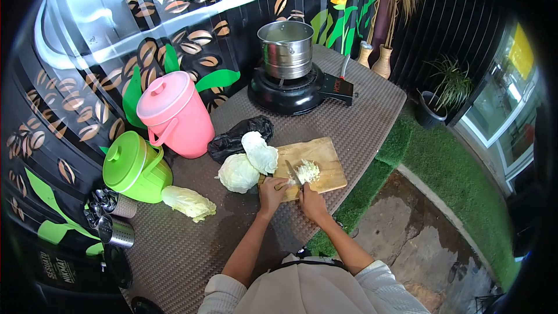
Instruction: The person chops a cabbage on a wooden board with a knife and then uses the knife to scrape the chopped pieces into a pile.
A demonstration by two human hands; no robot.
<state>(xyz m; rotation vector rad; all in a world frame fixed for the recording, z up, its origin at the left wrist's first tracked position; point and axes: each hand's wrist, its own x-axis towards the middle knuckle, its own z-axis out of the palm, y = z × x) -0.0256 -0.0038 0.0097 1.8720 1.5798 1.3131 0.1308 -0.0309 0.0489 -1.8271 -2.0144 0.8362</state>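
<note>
A wooden cutting board (328, 166) lies near the table's right edge. My right hand (313, 202) is closed around the handle of a knife (292, 171), its blade pointing away from me over the board. Beside the blade is a small heap of shredded cabbage (308, 171). My left hand (273, 193) rests at the board's left edge with its fingers bent together; whatever is under them is too small to make out. Left of the board sit a cabbage head (238, 173) and a loose cabbage leaf (261, 152), which overlaps the board's corner.
Behind the board, a steel pot (285, 49) stands on a black portable stove (288, 94). A black plastic bag (241, 135), pink container (177, 116), green container (136, 168), napa cabbage (189, 203) and perforated steel holder (116, 231) are on the left.
</note>
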